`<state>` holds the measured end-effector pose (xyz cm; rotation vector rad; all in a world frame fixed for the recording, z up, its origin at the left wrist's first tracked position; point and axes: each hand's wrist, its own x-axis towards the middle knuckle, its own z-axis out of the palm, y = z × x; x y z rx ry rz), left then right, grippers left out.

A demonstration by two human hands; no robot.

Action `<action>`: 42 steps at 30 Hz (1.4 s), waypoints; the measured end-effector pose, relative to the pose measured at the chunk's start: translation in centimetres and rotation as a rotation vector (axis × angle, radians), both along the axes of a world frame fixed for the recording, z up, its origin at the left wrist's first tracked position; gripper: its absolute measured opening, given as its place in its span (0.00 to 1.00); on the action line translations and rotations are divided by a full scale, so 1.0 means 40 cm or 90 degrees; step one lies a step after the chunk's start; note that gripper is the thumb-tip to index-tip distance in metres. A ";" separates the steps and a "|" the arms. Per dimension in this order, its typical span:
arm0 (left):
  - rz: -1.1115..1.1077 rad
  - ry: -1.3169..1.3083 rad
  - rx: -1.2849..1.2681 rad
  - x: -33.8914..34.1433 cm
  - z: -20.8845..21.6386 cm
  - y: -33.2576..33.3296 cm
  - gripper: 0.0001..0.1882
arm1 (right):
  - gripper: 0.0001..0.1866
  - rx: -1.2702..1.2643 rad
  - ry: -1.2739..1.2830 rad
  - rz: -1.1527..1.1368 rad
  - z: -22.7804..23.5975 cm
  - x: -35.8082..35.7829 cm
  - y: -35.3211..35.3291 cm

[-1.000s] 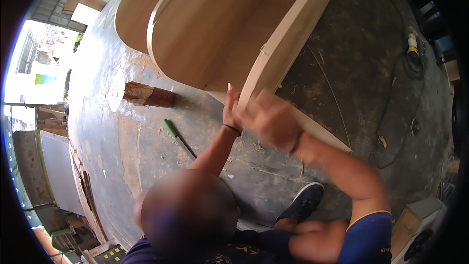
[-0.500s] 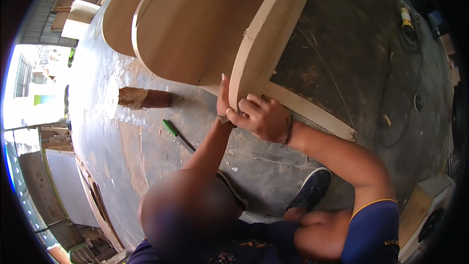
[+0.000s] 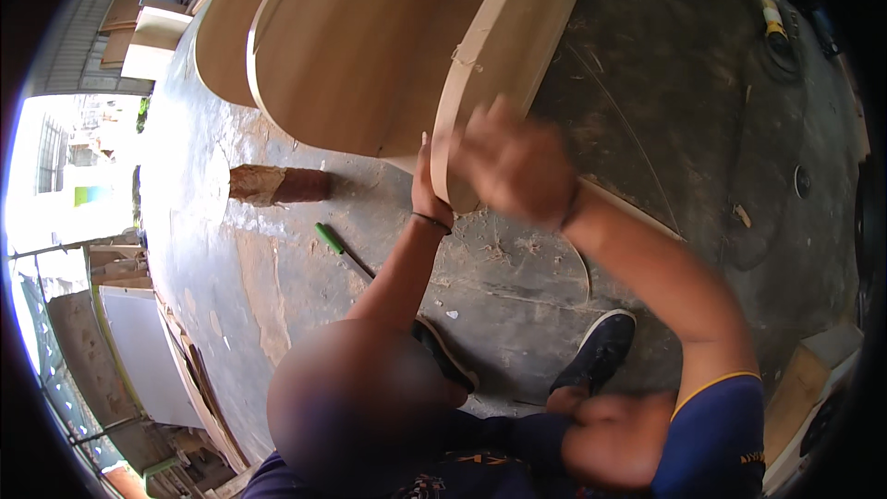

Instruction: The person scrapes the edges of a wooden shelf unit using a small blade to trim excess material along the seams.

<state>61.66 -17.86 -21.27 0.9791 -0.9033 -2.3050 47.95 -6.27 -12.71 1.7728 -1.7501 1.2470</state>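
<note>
A pale wooden piece with a rounded end and a long curved edge (image 3: 448, 120) stands upright in front of me. My left hand (image 3: 428, 183) lies along the left side of its near end, fingers stretched up; part of the hand is hidden behind the edge. To the right of the edge, my right hand (image 3: 522, 166) is smeared by motion, its fingertips close to the wood. What it holds, if anything, cannot be made out. A thin curved strip (image 3: 585, 273) shows below the right wrist. Small shavings (image 3: 465, 59) cling to the edge farther up.
More rounded wooden panels (image 3: 360, 46) stand to the left. On the floor lie a green-handled tool (image 3: 328, 238), a brown cylindrical roll (image 3: 282, 185), and, at far right, a yellow-and-white power tool (image 3: 774, 23) with a black cord. My shoes (image 3: 599, 351) are close below the work.
My right hand has moved up and away from the near end and is now blurred. The left hand stays beside the edge. A thin strip now shows below the right wrist.
</note>
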 end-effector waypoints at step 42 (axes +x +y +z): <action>0.014 -0.094 -0.053 0.019 -0.031 -0.009 0.22 | 0.16 0.005 -0.114 -0.163 0.041 -0.102 -0.054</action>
